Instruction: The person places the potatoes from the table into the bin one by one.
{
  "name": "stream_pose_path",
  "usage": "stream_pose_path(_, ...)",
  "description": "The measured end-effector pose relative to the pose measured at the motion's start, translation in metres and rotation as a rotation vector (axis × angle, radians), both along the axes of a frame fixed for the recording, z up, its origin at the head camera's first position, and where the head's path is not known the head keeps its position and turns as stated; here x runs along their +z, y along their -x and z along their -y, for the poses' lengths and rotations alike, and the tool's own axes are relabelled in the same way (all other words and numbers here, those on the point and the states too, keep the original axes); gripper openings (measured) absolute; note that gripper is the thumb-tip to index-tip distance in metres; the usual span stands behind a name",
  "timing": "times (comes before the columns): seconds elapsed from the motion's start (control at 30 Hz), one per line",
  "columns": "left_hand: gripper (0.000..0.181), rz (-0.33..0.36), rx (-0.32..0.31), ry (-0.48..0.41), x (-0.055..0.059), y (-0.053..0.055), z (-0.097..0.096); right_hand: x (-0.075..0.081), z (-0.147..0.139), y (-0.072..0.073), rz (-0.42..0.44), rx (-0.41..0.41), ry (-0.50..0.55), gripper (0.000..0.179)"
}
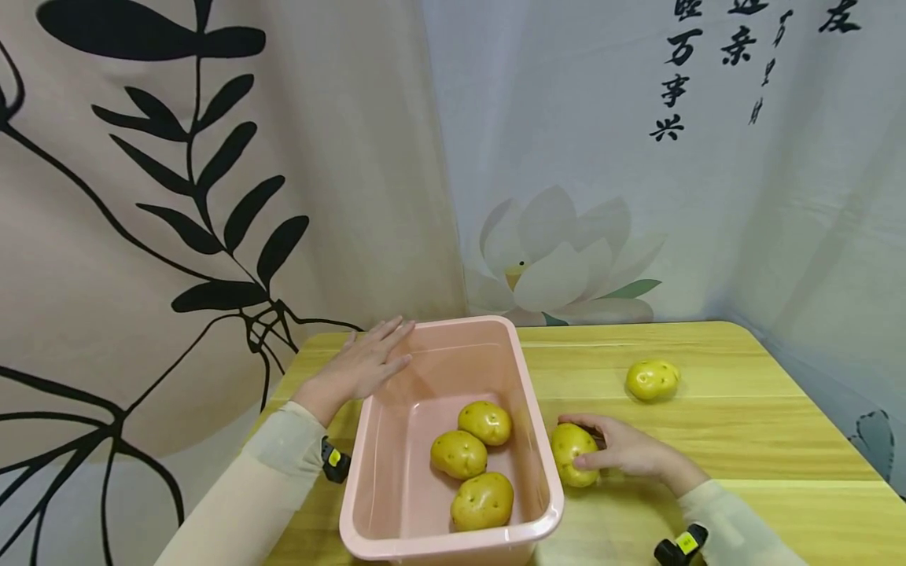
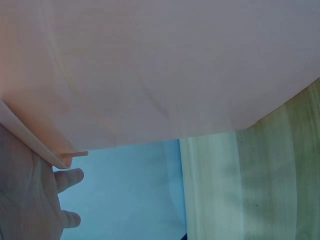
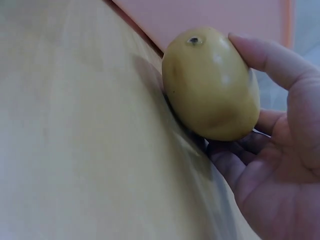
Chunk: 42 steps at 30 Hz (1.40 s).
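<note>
A smooth plastic tub (image 1: 396, 456) is gleaming around glossy potatoes (image 1: 458, 454), wood-grained tabletop (image 1: 764, 448) at three o'clock, matt cloth (image 1: 396, 157) at twelve.

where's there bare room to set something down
Bare table lies between the lone potato and the right edge, and between that potato and the pink bin. Inside, the bin floor's near left corner is bare. Crowded: beside the bin's right wall, where the right hand grips another potato; around the three potatoes inside; and the far left rim, by the left hand.

The head view is bright and fairly sharp, with small highlights on the potatoes (image 1: 483, 503), while both wrist views look dimmer and softer.
</note>
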<state>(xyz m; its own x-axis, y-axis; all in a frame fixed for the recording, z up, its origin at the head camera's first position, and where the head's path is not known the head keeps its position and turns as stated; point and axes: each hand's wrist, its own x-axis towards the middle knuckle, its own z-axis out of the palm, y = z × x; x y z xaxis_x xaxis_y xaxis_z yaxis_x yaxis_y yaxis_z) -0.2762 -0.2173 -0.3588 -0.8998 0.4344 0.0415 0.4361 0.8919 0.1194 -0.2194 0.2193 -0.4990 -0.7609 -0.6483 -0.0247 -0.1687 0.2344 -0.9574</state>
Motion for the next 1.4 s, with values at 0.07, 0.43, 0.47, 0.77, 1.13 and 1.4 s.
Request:
stream_pose_path(0.07, 0.061, -0.002, 0.001, 0.001, 0.0, 0.0, 0.0, -0.001, -0.005, 0.002, -0.013, -0.017, -0.009, 0.07)
stream_pose_path(0.43, 0.061, 0.007, 0.004, 0.006, 0.002, 0.001, 0.0, -0.005, -0.017, 0.009, -0.017, -0.082, -0.021, 0.069)
stream_pose_path(0.47, 0.061, 0.009, 0.003, 0.007, 0.003, 0.001, -0.001, -0.005, -0.018, 0.009, -0.017, -0.086, -0.021, 0.069)
stream_pose_path(0.77, 0.06, 0.002, -0.006, 0.012, 0.005, 0.004, -0.005, -0.005, -0.021, 0.005, 0.016, -0.095, -0.003, 0.072)
stream_pose_path(1.13, 0.059, 0.011, 0.005, -0.002, 0.002, 0.002, 0.0, -0.004, -0.018, 0.004, 0.019, -0.005, 0.065, 0.076)
stream_pose_path(1.4, 0.059, 0.004, 0.009, -0.007, 0.001, 0.0, 0.001, -0.002, -0.013, 0.003, 0.01, 0.024, 0.145, 0.07)
